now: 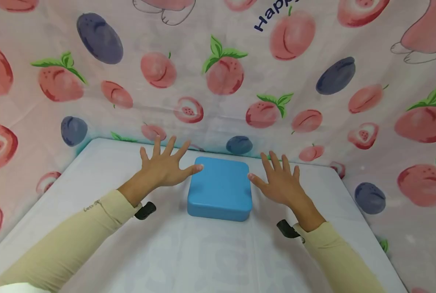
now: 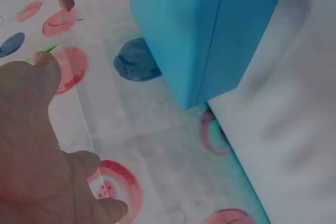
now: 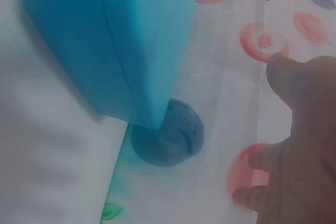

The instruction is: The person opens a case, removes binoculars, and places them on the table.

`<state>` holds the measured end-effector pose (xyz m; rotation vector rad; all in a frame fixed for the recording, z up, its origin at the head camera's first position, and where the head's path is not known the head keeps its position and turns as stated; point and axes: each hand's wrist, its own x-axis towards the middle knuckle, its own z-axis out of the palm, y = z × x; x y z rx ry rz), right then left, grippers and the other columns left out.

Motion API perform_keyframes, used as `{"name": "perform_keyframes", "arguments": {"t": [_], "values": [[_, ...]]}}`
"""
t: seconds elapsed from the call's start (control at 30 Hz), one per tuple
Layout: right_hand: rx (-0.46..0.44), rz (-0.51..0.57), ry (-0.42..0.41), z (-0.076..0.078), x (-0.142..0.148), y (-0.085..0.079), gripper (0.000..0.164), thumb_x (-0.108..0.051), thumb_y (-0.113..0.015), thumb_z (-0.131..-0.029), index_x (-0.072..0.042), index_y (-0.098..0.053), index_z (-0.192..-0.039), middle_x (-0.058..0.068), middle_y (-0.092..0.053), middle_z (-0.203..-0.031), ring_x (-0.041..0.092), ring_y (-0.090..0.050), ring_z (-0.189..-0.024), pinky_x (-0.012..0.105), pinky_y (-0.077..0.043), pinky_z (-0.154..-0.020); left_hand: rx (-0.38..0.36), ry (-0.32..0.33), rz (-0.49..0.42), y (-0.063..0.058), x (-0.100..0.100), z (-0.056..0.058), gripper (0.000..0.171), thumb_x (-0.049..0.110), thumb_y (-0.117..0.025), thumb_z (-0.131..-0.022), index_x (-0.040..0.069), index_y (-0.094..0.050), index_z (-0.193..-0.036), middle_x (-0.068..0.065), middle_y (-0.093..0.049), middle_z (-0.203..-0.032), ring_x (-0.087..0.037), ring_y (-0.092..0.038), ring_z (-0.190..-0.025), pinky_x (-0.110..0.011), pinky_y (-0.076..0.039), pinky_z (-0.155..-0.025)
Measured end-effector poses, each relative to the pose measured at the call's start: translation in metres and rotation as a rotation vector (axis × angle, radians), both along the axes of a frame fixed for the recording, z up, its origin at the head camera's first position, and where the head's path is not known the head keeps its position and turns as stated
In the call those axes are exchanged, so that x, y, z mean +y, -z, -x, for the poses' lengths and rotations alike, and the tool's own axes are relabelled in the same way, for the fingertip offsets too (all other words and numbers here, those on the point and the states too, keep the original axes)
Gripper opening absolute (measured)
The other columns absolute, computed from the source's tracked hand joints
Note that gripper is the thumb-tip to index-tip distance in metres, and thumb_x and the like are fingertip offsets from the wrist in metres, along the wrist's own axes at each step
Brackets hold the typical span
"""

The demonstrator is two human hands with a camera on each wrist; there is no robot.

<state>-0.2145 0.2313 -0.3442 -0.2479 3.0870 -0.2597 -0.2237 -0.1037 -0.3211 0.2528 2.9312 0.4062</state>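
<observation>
A blue square box (image 1: 220,185) with rounded corners rests on the white table, its lid seam visible in the left wrist view. My left hand (image 1: 163,167) is spread to the left of the box, its thumb over the box's upper left edge; whether it touches cannot be made out. On the other side my right hand (image 1: 281,182) is spread too, with its thumb tip close to the box's right edge. Neither hand holds anything. Both wrist views show the box's side (image 2: 247,35) and the spread fingers apart from it.
The white table (image 1: 159,252) ends just behind the box. Beyond it and at both sides hangs a pale cloth (image 1: 199,134) printed with peaches and dark blue fruit. A black wrist mount (image 1: 145,210) sits under the left wrist, another mount (image 1: 288,229) under the right.
</observation>
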Motion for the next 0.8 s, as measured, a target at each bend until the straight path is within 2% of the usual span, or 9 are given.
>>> {"name": "perform_keyframes", "arguments": {"t": [0.3,0.43,0.8], "values": [[-0.013,0.014,0.009,-0.004,0.001,0.014,0.095,-0.070,-0.045,-0.100,-0.015,-0.011,-0.169,0.020,-0.005,-0.176,0.055,0.001,-0.159,0.085,0.002,-0.117,0.020,0.001,-0.007,0.015,-0.003,-0.002,0.099,0.087,-0.039,-0.091,0.036,-0.005,-0.168,-0.013,0.009,-0.177,-0.050,0.020,-0.159,-0.083,0.008,-0.117],[-0.012,0.017,0.016,-0.005,0.003,0.019,0.094,-0.070,-0.046,-0.101,-0.015,-0.012,-0.169,0.019,-0.004,-0.176,0.056,0.001,-0.159,0.085,0.003,-0.117,0.021,0.003,-0.011,0.018,-0.003,-0.002,0.099,0.087,-0.039,-0.091,0.036,-0.005,-0.168,-0.012,0.009,-0.178,-0.050,0.022,-0.159,-0.083,0.009,-0.118],[-0.013,0.007,0.033,-0.007,0.004,0.031,0.092,-0.069,-0.046,-0.100,-0.015,-0.016,-0.169,0.018,-0.007,-0.176,0.055,-0.003,-0.159,0.084,0.000,-0.118,0.028,-0.006,-0.028,0.036,-0.004,-0.002,0.102,0.087,-0.042,-0.090,0.031,-0.009,-0.169,-0.015,0.006,-0.177,-0.052,0.018,-0.159,-0.081,0.011,-0.118]]}}
